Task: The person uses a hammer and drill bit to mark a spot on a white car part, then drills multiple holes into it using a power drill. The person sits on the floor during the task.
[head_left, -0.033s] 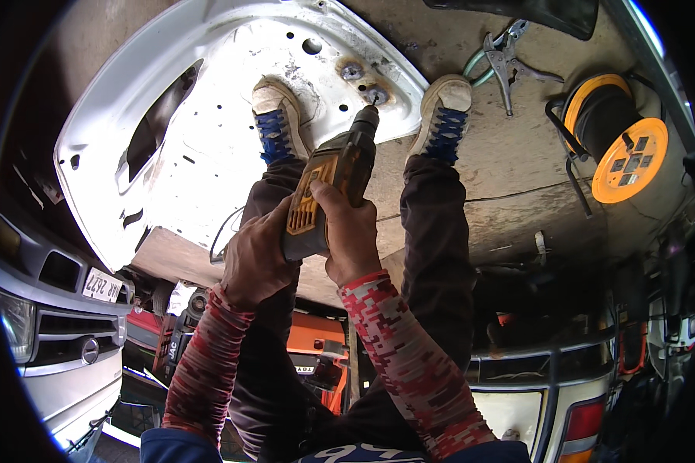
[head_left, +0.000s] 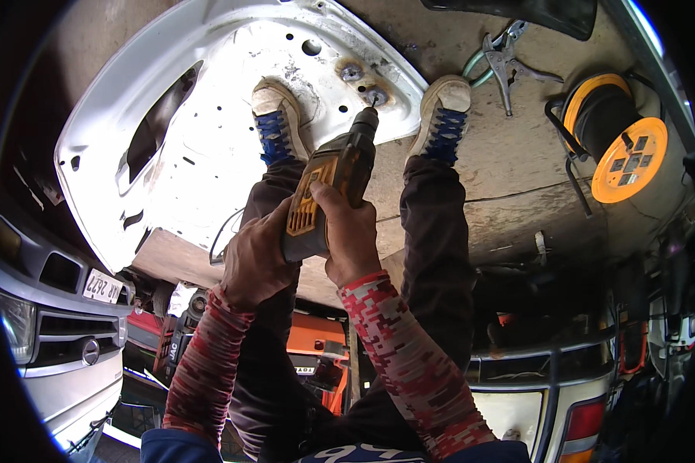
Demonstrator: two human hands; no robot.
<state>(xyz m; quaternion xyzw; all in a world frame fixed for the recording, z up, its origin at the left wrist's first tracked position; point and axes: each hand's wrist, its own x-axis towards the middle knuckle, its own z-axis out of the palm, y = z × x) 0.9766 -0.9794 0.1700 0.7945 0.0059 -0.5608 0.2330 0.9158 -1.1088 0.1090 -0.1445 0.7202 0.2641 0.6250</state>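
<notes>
A yellow-and-black power drill (head_left: 336, 177) is held in both my hands, its chuck directed away from me. My left hand (head_left: 259, 258) is closed around the drill's rear left side. My right hand (head_left: 353, 235) grips the handle area, thumb laid over the back of the body. The thin bit reaches a grey, scorched-edged spot (head_left: 377, 96) on a white car door panel (head_left: 232, 127); whether it has gone into the metal I cannot tell. A second burnt spot (head_left: 351, 72) lies just beyond. My left shoe (head_left: 279, 116) rests on the panel, my right shoe (head_left: 445, 116) at its right edge.
Locking pliers (head_left: 503, 65) lie on the worn floor, right of the panel. Farther right stands an orange-and-black cable reel (head_left: 629, 166). A dark curved part (head_left: 540, 9) is at the top edge. Vehicle fronts (head_left: 69, 332) and a tail-lamp corner (head_left: 583, 420) surround the lower area.
</notes>
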